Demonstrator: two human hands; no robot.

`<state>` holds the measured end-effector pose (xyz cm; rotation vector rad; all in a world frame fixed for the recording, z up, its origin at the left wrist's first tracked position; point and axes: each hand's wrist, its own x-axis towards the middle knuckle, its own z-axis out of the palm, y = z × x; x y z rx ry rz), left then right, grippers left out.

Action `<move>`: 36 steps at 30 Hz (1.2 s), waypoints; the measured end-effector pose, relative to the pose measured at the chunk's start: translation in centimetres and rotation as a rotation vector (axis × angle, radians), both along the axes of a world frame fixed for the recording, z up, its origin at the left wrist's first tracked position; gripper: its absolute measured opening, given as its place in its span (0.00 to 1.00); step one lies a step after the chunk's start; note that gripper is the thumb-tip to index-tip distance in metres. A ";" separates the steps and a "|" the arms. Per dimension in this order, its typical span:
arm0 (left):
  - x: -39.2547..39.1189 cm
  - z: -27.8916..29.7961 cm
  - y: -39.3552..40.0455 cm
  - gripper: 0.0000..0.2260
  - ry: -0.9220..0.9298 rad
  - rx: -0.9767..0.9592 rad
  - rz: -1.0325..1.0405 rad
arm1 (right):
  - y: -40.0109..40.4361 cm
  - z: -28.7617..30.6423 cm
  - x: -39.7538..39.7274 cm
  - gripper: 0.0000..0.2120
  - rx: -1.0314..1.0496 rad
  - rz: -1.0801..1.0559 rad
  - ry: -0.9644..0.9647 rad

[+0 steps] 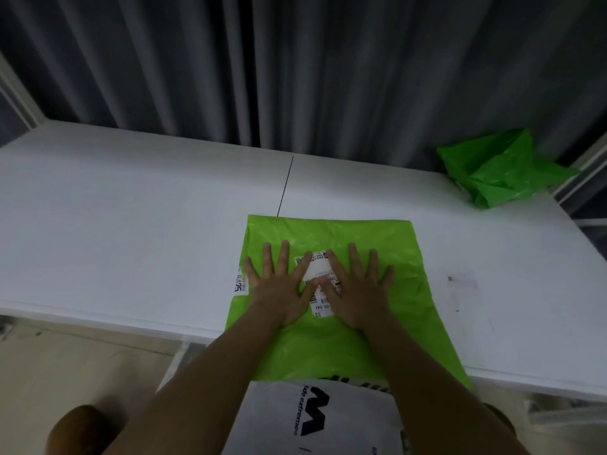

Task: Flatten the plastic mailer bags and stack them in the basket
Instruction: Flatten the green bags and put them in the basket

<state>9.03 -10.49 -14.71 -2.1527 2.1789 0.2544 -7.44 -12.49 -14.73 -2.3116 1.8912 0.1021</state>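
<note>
On the near edge of the white table point(131, 224), right in front of you, lies one green mailer bag point(331, 349), spread flat with its near end hanging slightly over the table's edge. Both of your hands are on it, so count two: your left hand point(279, 287) and your right hand point(358, 290), side by side, palms down, fingers straight and spread wide. Neither grips anything; they press flat on the plastic, thumbs nearly meeting over the white shipping label point(320, 290) stuck to the middle of the bag. A second, smaller sticker point(241, 283) sits at the bag's left edge (its print is too blurred to read fully).

At the far right corner of the table sits one more green bag point(496, 169), crumpled and puffed up, well apart from the flat one. That makes two green bags in all.

Below the table edge, near you, one white bag with black lettering point(315, 418) shows between your forearms. Grey curtains point(295, 60) hang behind the table.
</note>
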 end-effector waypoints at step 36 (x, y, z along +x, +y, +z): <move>6.0 3.1 18.2 0.05 0.733 -0.123 0.473 | 20.2 1.2 -7.4 0.33 -0.123 -0.554 -0.883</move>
